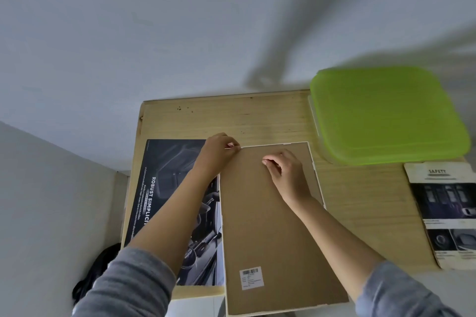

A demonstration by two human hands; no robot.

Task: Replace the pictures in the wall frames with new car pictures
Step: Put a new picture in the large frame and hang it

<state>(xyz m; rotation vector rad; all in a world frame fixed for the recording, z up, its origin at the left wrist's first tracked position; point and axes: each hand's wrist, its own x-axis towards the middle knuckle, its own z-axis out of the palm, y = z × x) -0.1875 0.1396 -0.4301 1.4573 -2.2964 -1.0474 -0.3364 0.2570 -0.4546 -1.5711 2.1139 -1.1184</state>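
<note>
The picture frame [315,170] lies face down in the middle of the wooden surface [360,201], its brown backing board [270,226] facing up and a thin white rim showing along the top and right edges. Its near end hangs out over the surface's front edge. There's a white barcode sticker [252,278] on the board down at six o'clock.

Left hand [219,152] is at the frame's eleven o'clock corner, fingers curled tight and the tips pinched on the white rim right at that corner. Right hand [286,170] sits on the board at about twelve o'clock, fingers curled under with the tips down on the brown card; whether it has hold of anything there, I cannot tell. Both forearms are bare, with grey sleeves pushed up.

Just beside the frame at nine o'clock lies a dark car poster [164,188], lettered "ROBUST SIMPLICI...", its right edge tucked against the frame and partly hidden by the left arm. Out at two o'clock stands a bright green container lid [386,116], blurred. At three o'clock, well apart from the frame, lies a brochure [445,213] headed "SAFETY". Off the surface at eight o'clock, something black [95,273] lies low by the wall.
</note>
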